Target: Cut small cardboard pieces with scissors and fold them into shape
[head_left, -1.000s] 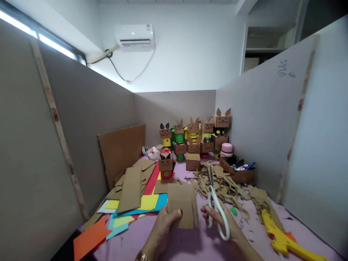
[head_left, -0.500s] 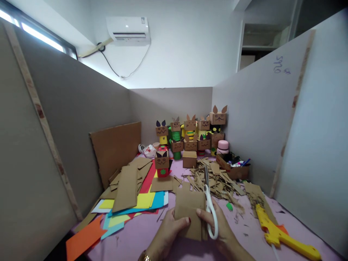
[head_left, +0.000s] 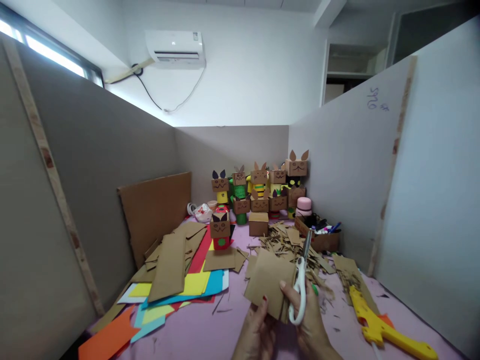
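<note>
My left hand [head_left: 258,330] grips the lower edge of a folded brown cardboard piece [head_left: 268,281] and holds it up over the pink table, thumb on its front. My right hand [head_left: 313,327] is closed on white-handled scissors [head_left: 301,290]. Their blades point up and away along the cardboard's right edge, and I cannot tell if they are cutting it.
A yellow glue gun [head_left: 378,327] lies at the right. Cardboard scraps [head_left: 296,247] pile up behind the hands. Coloured paper sheets and cardboard strips [head_left: 170,272] cover the left. Box-headed cardboard figures [head_left: 262,192] stand at the back, with a box of pens [head_left: 322,235]. Grey partitions enclose the table.
The cardboard piece has tilted and moved slightly right. The scissors have swung from leaning left to leaning right along its edge. The view has shifted a little.
</note>
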The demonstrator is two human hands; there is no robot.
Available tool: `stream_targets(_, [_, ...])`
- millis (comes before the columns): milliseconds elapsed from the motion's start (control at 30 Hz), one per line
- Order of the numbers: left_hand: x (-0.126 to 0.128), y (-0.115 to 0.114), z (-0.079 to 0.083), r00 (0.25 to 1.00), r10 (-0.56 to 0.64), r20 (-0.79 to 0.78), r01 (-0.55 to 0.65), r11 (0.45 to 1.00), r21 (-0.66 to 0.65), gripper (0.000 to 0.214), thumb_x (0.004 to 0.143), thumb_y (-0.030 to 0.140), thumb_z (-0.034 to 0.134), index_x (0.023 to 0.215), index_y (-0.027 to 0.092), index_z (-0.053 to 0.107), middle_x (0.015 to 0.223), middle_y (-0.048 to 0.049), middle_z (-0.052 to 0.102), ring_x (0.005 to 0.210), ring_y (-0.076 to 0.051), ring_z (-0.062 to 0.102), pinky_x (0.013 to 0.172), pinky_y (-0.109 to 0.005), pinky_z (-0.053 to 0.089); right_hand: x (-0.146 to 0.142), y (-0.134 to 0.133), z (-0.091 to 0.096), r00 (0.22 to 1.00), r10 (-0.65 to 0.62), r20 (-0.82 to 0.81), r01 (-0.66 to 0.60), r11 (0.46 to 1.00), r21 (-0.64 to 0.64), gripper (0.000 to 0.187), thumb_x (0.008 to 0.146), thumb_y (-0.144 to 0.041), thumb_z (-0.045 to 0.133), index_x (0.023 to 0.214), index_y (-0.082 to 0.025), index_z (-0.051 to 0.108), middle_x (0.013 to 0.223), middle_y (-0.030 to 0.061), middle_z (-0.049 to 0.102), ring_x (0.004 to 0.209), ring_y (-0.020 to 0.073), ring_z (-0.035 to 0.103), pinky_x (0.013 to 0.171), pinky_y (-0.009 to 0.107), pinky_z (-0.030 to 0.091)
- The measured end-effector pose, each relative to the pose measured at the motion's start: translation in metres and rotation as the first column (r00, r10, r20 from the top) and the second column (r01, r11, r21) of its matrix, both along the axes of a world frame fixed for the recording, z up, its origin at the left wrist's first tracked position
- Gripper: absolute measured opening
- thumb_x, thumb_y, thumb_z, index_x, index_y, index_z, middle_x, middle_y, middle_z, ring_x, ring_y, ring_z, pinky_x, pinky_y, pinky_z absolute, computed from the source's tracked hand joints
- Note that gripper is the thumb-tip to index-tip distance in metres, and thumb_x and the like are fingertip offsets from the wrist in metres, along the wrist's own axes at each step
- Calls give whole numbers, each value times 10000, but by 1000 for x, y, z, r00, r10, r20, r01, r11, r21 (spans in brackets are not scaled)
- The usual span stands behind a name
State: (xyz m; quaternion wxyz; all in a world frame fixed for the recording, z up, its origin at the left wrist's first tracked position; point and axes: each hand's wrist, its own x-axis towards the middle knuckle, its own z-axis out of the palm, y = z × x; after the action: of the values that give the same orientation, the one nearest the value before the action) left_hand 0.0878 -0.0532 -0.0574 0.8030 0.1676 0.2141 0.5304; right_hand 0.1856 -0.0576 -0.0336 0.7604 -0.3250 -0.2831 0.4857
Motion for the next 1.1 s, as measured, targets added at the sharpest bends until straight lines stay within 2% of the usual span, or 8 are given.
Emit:
stream_targets(100, [8, 0, -2, 994, 106, -29, -106, 994, -33, 585, 676, 146, 682, 1222, 188, 477, 1029, -110, 689, 983, -262, 619, 883, -352, 478, -5, -1, -3, 1000, 28, 14, -28, 1000, 7, 621, 638, -288, 746, 1175, -230, 438, 902, 31, 698, 794, 241, 666, 666, 336, 554])
stream_targets(233, [2, 1, 5, 971, 185, -153, -196, 979, -62, 528, 693, 137, 664, 1194, 155, 497, 990, -123, 702, 939, -260, 641, 833, -343, 514, -9, 1, -5, 996, 77, 51, -78, 997, 11, 631, 627, -295, 754, 1163, -226, 429, 932, 41, 688, 815, 243, 660, 711, 355, 540])
stream_targets(433, [-17, 6, 17, 938, 248, -243, -250, 968, 24, 513, 686, 159, 674, 1174, 172, 517, 948, -105, 717, 874, -246, 665, 759, -324, 544, -7, 1, 0, 970, 95, 222, -105, 994, 34, 587, 588, -319, 770, 1093, -195, 496, 1027, 77, 662, 982, 271, 597, 851, 367, 475])
stream_targets(633, [-28, 6, 25, 931, 236, -277, -235, 971, 36, 513, 672, 150, 684, 1160, 158, 525, 970, -115, 710, 852, -250, 672, 712, -321, 558, -5, -3, 6, 929, 182, 322, -213, 975, 61, 593, 585, -300, 764, 1102, -186, 497, 1020, 86, 658, 934, 257, 611, 845, 357, 466])
stream_targets(767, [-27, 4, 28, 939, 220, -262, -222, 975, 23, 490, 662, 128, 687, 1131, 151, 545, 933, -111, 720, 778, -235, 688, 652, -289, 564, -1, -1, 4, 902, 54, 429, -85, 995, 53, 512, 573, -220, 749, 1029, -194, 518, 935, 68, 681, 860, 239, 626, 783, 329, 487])
stream_targets(900, [-26, 2, 27, 940, 200, -278, -212, 977, -16, 429, 658, 113, 686, 1071, 127, 573, 754, -81, 736, 611, -196, 689, 505, -231, 550, 3, 3, -3, 814, -108, 570, 122, 992, 13, 442, 609, -215, 691, 1015, -188, 517, 817, 53, 697, 711, 221, 642, 671, 309, 507])
stream_targets(967, [-24, 2, 26, 950, 169, -262, -190, 980, -54, 379, 670, 94, 669, 1038, 105, 578, 694, -75, 729, 567, -185, 680, 462, -218, 540, 5, 6, -6, 757, -169, 631, 189, 981, 36, 427, 630, -199, 654, 1035, -187, 519, 829, 56, 698, 715, 224, 643, 679, 311, 504])
stream_targets(1100, [-22, 1, 25, 970, 114, -216, -141, 983, -116, 252, 695, 52, 629, 943, 79, 598, 689, -91, 727, 572, -178, 682, 512, -218, 555, 8, 11, -12, 655, -291, 697, 292, 949, 121, 404, 662, -189, 598, 1058, -183, 524, 900, 82, 692, 823, 244, 640, 753, 324, 485])
